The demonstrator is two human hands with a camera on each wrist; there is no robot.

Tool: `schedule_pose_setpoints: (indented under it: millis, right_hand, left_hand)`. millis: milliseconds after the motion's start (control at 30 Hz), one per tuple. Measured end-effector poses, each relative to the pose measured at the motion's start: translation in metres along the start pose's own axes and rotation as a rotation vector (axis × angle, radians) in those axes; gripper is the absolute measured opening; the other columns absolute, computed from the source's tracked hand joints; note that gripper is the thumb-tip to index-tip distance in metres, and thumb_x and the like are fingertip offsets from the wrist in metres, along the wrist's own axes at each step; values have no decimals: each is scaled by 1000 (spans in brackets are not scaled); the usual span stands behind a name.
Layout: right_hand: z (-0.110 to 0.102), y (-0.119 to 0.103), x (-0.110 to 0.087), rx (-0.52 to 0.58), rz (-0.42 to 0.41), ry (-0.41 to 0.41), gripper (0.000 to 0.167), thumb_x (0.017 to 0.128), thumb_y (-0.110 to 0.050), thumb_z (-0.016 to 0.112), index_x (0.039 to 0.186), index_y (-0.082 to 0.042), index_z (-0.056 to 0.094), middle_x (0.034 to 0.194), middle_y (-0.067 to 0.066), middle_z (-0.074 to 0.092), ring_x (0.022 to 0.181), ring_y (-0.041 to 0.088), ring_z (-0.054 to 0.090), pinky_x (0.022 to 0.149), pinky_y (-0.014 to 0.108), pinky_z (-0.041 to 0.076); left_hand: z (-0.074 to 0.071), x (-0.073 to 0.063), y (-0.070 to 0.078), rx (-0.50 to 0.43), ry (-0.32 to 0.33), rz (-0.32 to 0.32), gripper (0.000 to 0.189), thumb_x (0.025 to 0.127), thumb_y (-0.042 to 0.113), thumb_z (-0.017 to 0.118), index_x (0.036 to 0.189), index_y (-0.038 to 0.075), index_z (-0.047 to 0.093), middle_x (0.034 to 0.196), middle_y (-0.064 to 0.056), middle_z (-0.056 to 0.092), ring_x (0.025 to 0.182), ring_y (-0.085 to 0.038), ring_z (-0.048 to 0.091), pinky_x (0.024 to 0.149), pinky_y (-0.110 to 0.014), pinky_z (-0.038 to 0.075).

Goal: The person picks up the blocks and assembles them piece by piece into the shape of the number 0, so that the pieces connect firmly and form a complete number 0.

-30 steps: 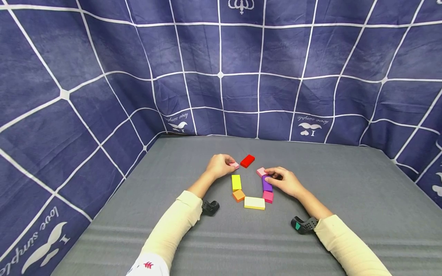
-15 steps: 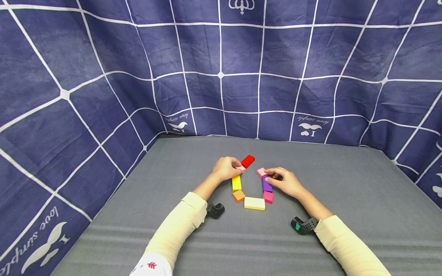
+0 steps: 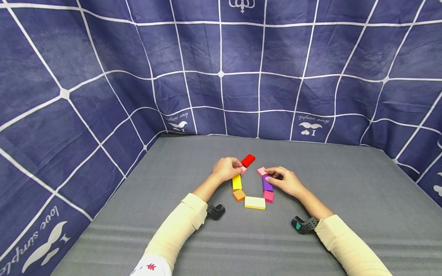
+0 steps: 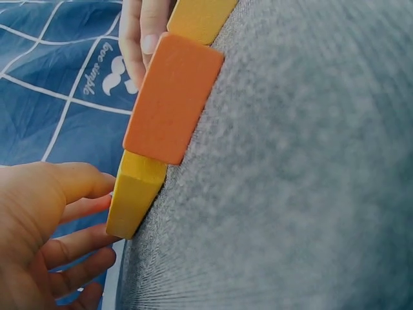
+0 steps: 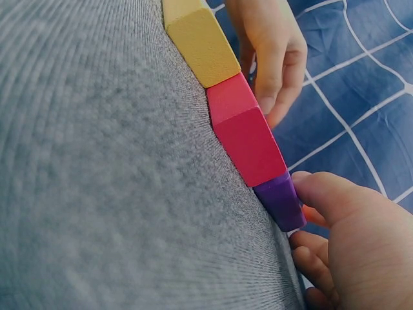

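In the head view my left hand [image 3: 226, 168] pinches a small pale pink block [image 3: 243, 170] between thumb and fingers. This block lies against the near end of the red block [image 3: 248, 160], just beyond the yellow block [image 3: 236, 182]. In the left wrist view the pink block is hidden behind the yellow one. My right hand [image 3: 286, 182] holds the purple block [image 3: 267, 184], its thumb on it and its fingertips by the second pale pink block [image 3: 261, 171]. From the right wrist, the thumb meets the purple block's side [image 5: 282, 201].
An orange block [image 3: 239, 196], a cream block [image 3: 254, 202] and a deep pink block [image 3: 268, 196] form the near side of the ring. Grey cloth [image 3: 221, 245] covers the table. A blue checked curtain [image 3: 241, 92] hangs behind and at the left.
My left hand has brought its pale pink block rightward and slightly nearer, up to the red block's end by the yellow block. My right hand has stayed in place.
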State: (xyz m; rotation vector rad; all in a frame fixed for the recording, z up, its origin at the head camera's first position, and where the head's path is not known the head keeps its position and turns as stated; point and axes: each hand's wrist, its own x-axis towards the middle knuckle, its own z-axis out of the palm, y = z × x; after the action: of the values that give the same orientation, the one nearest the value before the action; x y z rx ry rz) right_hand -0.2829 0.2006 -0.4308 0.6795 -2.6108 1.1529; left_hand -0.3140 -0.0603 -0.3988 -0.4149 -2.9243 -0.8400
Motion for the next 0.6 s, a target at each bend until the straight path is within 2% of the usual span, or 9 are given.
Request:
schedule_pose_setpoints:
  millis: [133,300,467,600]
  right_hand:
    - [0,2,-1,-7,-20,13,30,85,-17,75,113,-7,71,101,7,66,88,18,56,76,32,46]
    - [1,4,-1,-9,-11,14,30,85,-17,75,113,-7,71,99,5,66,87,17,56,75,31,45]
    - [1,3,0,-7,0,4,31,85,-17,75,114,-8,71,101,6,66,89,19,56,76,33,46]
    - [1,2,0,-3,0,0,30,85,-17,75,114,-7,71,102,7,66,89,21,57,77,35,46]
  left_hand:
    - [-1,0,1,-10,-6,-1,18,86,26,68,101,22,75,91,3,69,81,-16,60,64,-30,43]
    - [0,1,0,-31,-51,19,28,88,23,66,115,22,74,101,1,71,86,-16,61,65,-28,43]
    - [-1,2,0,-34,-91,48,26,92,21,64,116,19,74,108,-1,70,91,-17,61,71,-28,44]
    - [-3,2,0,-39,-104,64,25,92,20,63,115,17,73,107,-2,69,92,-18,60,75,-30,46]
